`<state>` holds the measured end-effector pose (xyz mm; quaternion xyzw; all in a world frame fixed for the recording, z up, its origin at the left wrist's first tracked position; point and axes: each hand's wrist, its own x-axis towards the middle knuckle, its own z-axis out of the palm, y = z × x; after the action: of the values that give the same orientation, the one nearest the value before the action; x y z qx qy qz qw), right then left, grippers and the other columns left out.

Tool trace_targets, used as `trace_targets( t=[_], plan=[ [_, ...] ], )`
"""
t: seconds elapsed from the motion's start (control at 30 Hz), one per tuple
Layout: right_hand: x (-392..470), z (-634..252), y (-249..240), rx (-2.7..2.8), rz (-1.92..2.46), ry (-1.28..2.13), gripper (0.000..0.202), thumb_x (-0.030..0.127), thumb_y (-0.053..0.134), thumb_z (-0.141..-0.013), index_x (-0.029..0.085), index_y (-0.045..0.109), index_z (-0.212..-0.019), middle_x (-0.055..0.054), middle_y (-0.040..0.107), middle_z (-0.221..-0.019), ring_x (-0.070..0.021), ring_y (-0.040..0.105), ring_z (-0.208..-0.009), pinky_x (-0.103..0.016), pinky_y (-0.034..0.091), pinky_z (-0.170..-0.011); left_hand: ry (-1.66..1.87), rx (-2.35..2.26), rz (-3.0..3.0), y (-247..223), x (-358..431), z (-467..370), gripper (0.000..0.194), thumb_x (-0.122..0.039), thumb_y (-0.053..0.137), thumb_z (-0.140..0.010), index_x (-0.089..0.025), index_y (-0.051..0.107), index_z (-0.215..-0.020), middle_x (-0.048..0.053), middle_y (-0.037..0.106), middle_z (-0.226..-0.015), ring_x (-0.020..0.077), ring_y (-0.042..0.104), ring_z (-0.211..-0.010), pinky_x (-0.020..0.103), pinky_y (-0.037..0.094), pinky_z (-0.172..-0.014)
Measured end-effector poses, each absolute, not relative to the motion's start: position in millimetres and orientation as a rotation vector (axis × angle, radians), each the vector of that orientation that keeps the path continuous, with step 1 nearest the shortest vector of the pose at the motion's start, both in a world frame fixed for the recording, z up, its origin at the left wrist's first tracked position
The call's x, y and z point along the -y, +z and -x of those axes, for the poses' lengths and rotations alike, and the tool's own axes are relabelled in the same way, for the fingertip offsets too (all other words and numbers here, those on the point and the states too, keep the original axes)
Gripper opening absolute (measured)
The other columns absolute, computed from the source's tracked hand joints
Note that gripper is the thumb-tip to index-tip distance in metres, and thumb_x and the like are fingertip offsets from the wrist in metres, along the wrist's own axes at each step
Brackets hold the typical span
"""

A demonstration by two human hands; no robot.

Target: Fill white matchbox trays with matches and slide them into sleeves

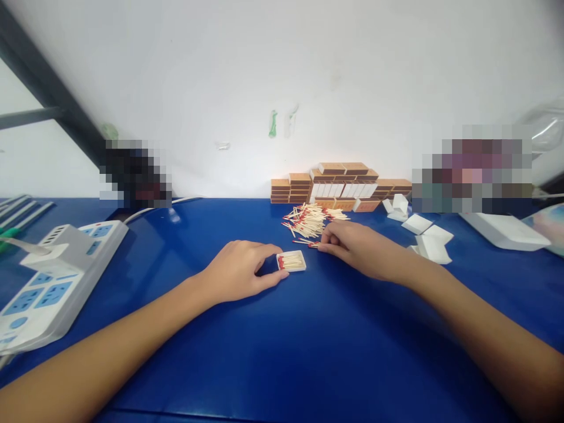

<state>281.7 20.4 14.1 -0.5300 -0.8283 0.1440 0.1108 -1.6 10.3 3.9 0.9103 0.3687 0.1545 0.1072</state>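
Note:
My left hand (244, 269) grips the left end of a small white matchbox tray (298, 269) between thumb and fingers. Red-tipped matches (291, 260) lie side by side in the tray, heads to the left. To the right, my right hand (346, 244) pinches a few matches (312, 244) just above or on the blue table, their heads pointing left. Right behind these is a loose pile of matches (308, 221) with red heads. How many matches sit between my right fingers is partly hidden by the fingertips.
Stacked matchboxes (343, 176) stand against the white wall. White folded paper pieces (418, 226) lie right of my right hand, with a white box-like object (506, 230) farther right. A white power strip (66, 282) with a plugged-in adapter takes up the left side of the blue table (273, 352).

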Motion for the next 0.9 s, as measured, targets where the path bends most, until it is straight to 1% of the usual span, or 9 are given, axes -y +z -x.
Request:
trace_targets(
  t=[0.1, 0.27, 0.4, 0.5, 0.7, 0.8, 0.9],
  plan=[
    [-19, -283, 15, 2.449, 1.562, 0.426, 0.029, 0.041, 0.052, -0.103, 0.022, 0.056, -0.081, -0.007, 0.067, -0.085, -0.0215, 0.061, -0.076, -0.033, 0.044, -0.066, 0.455, -1.077, -2.679, 4, -10, 2, 0.034, -0.045, 0.064, -0.097, -0.026, 0.072, -0.124, -0.005, 0.057, -0.063, 0.0127, 0.055, -0.056, 0.025, 0.035, -0.057],
    [-20, -288, 12, 2.475, 1.63, 0.404, 0.028, 0.04, 0.047, -0.105, 0.022, 0.058, -0.088, -0.009, 0.068, -0.091, -0.0228, 0.061, -0.078, -0.034, 0.044, -0.068, 0.445, -1.082, -2.68, 4, -11, 1, 0.035, -0.045, 0.064, -0.097, -0.025, 0.072, -0.124, -0.005, 0.057, -0.062, 0.013, 0.054, -0.056, 0.025, 0.034, -0.057],
    [-21, -293, 13, 2.492, 1.646, 0.395, 0.032, 0.047, 0.046, -0.104, 0.022, 0.056, -0.086, -0.009, 0.067, -0.089, -0.0227, 0.061, -0.077, -0.034, 0.044, -0.069, 0.417, -1.092, -2.674, 6, -10, 0, 0.035, -0.045, 0.064, -0.098, -0.025, 0.072, -0.125, -0.005, 0.057, -0.063, 0.0132, 0.055, -0.057, 0.025, 0.034, -0.058],
    [-22, -298, 15, 2.468, 1.666, 0.414, 0.034, 0.05, 0.045, -0.104, 0.022, 0.057, -0.088, -0.009, 0.067, -0.091, -0.0233, 0.062, -0.079, -0.035, 0.044, -0.069, 0.406, -1.097, -2.67, 7, -10, 0, 0.035, -0.045, 0.064, -0.098, -0.025, 0.072, -0.125, -0.005, 0.057, -0.062, 0.0131, 0.055, -0.057, 0.025, 0.034, -0.058],
    [-15, -290, 19, 2.461, 1.554, 0.351, 0.026, 0.039, 0.045, -0.105, 0.022, 0.057, -0.092, -0.008, 0.066, -0.095, -0.0221, 0.062, -0.08, -0.034, 0.044, -0.069, 0.419, -1.106, -2.672, 4, -10, 0, 0.035, -0.046, 0.064, -0.098, -0.026, 0.071, -0.125, -0.005, 0.057, -0.062, 0.0132, 0.055, -0.057, 0.025, 0.034, -0.058],
    [-5, -270, 19, 2.485, 1.466, 0.349, 0.021, 0.037, 0.047, -0.106, 0.022, 0.058, -0.096, -0.007, 0.067, -0.096, -0.0204, 0.063, -0.079, -0.031, 0.043, -0.067, 0.419, -1.093, -2.672, 4, -9, 0, 0.035, -0.045, 0.064, -0.097, -0.026, 0.071, -0.126, -0.005, 0.058, -0.063, 0.0135, 0.055, -0.057, 0.025, 0.034, -0.059],
    [5, -249, 15, 2.544, 1.428, 0.235, 0.016, 0.031, 0.05, -0.107, 0.02, 0.059, -0.099, -0.006, 0.067, -0.099, -0.0189, 0.064, -0.074, -0.03, 0.041, -0.062, 0.436, -1.071, -2.677, 3, -9, 0, 0.035, -0.045, 0.065, -0.097, -0.025, 0.072, -0.125, -0.004, 0.06, -0.065, 0.0135, 0.056, -0.058, 0.025, 0.035, -0.059]
  ],
)
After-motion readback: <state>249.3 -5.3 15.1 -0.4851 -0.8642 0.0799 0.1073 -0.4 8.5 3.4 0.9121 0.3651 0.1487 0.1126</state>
